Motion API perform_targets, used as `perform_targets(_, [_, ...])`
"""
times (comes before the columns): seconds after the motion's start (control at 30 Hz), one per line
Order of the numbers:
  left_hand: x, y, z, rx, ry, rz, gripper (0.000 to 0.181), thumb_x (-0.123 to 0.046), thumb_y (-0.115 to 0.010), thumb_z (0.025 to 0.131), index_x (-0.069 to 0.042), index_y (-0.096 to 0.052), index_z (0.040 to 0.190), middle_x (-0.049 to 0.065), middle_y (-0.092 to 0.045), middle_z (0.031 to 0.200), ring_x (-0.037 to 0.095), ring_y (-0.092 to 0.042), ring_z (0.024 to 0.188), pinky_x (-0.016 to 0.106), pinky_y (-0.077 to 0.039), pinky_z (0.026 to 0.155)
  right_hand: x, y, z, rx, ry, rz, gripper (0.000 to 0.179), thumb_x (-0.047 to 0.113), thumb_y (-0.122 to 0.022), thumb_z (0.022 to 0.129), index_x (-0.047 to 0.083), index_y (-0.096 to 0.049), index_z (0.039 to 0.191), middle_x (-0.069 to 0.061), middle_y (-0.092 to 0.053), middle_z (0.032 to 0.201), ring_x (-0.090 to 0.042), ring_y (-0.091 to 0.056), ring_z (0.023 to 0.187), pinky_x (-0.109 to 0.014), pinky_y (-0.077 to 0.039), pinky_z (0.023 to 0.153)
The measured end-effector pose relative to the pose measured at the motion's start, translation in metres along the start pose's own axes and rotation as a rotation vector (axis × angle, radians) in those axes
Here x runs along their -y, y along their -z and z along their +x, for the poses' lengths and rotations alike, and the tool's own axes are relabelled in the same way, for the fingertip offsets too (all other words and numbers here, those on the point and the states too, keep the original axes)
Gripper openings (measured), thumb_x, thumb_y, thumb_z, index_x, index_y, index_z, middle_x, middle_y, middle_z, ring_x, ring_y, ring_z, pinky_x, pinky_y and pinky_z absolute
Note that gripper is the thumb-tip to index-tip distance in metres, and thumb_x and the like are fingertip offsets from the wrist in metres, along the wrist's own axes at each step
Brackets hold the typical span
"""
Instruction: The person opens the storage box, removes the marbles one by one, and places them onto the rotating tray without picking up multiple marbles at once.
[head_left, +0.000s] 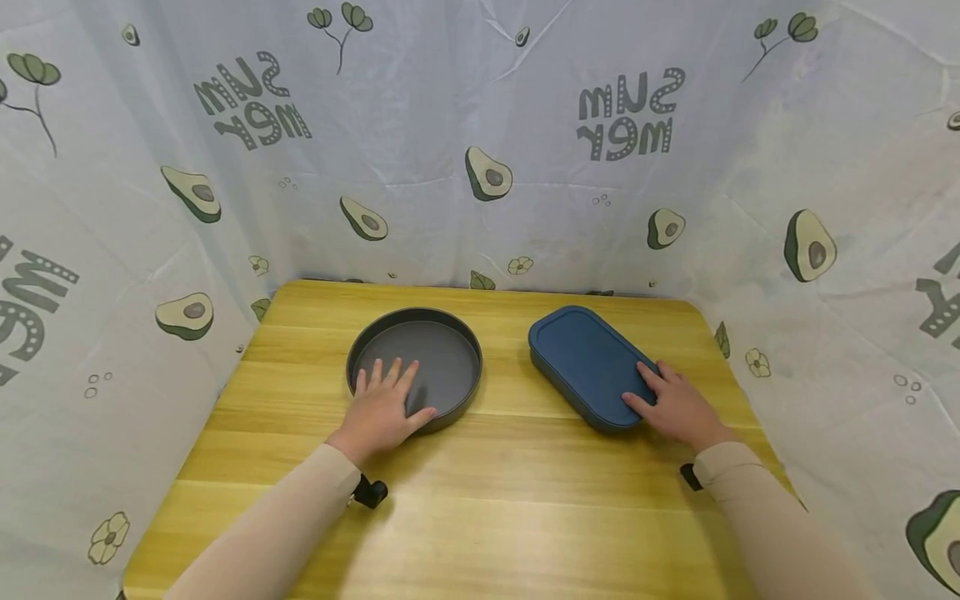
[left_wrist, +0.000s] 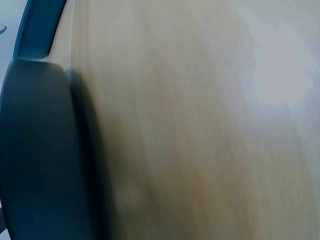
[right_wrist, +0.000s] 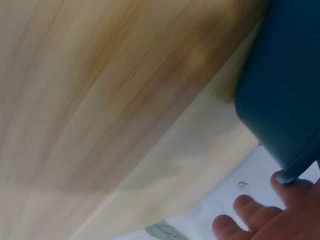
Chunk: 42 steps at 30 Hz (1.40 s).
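A round dark grey pan (head_left: 442,354) with a low wall sits on the wooden table, left of centre. Over its near left part my left hand (head_left: 378,417) is spread, fingers straight and apart; whether it touches the pan I cannot tell. In the left wrist view the pan's outer wall (left_wrist: 40,150) fills the left side. To the right lies a blue oblong box (head_left: 585,358) with a flat lid, set at a slant. My right hand (head_left: 682,408) rests on its near right end. In the right wrist view, one fingertip touches the box's (right_wrist: 285,85) lid corner.
The wooden table (head_left: 495,517) has rounded far corners. A white curtain (head_left: 420,125) printed with avocados and flowers hangs behind it and along both sides. A small black device (head_left: 369,492) is on the left wrist, another (head_left: 691,477) on the right.
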<state>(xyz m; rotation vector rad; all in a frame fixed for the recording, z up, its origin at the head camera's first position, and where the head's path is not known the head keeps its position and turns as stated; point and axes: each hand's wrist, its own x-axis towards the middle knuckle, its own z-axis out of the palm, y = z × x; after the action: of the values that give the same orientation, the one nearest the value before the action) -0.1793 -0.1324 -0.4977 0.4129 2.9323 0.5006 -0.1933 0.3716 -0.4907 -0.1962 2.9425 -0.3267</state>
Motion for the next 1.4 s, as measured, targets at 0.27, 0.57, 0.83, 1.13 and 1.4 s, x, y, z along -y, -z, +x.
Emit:
perform_targets(0.27, [-0.016,-0.011,0.005,0.002,-0.045,-0.032,0.095,-0.071,-0.056,0.099,-0.016,-0.024,0.17,0.021,-0.021,0.174,0.049,-0.009,0.162,0.068,-0.005,0.131,0.013,-0.005,-0.001,-0.003,-0.03,-0.007,0.097,0.07,-0.046,0.103,-0.004,-0.03,0.163,-0.048,-0.021,0.161,-0.071,-0.026,0.143,-0.077,-0.032,0.116])
perform_targets(0.57, [-0.052,-0.025,0.012,-0.014,-0.15,-0.055,0.096,-0.065,-0.062,0.099,-0.01,-0.025,0.169,0.018,-0.023,0.174,0.041,-0.016,0.164,0.059,-0.013,0.134,0.029,-0.008,-0.005,-0.019,-0.058,-0.028,0.094,0.067,-0.044,0.105,-0.006,-0.03,0.163,-0.049,-0.023,0.159,-0.07,-0.03,0.142,-0.076,-0.035,0.114])
perform_targets(0.83, [-0.084,-0.04,0.018,-0.007,-0.251,-0.031,0.1,-0.068,-0.061,0.098,-0.007,-0.024,0.168,0.017,-0.025,0.175,0.038,-0.017,0.164,0.056,-0.017,0.134,0.046,-0.009,-0.005,-0.022,-0.084,-0.086,0.091,0.064,-0.046,0.106,-0.008,-0.033,0.161,-0.049,-0.027,0.158,-0.07,-0.034,0.14,-0.075,-0.035,0.116])
perform_targets(1.13, [-0.114,-0.054,0.028,0.013,-0.323,0.01,0.102,-0.07,-0.058,0.098,-0.005,-0.023,0.168,0.015,-0.024,0.175,0.034,-0.019,0.164,0.052,-0.018,0.134,0.067,-0.01,-0.008,-0.062,-0.113,-0.136,0.088,0.062,-0.047,0.106,-0.008,-0.038,0.159,-0.047,-0.035,0.155,-0.069,-0.039,0.137,-0.073,-0.04,0.114])
perform_targets(1.4, [-0.131,-0.063,0.036,0.065,-0.336,-0.009,0.104,-0.071,-0.056,0.099,-0.003,-0.02,0.168,0.015,-0.02,0.176,0.033,-0.015,0.165,0.047,-0.014,0.135,0.074,-0.015,-0.008,-0.11,-0.099,-0.099,0.083,0.055,-0.052,0.105,-0.009,-0.041,0.156,-0.038,-0.026,0.166,-0.065,-0.021,0.15,-0.075,-0.026,0.121])
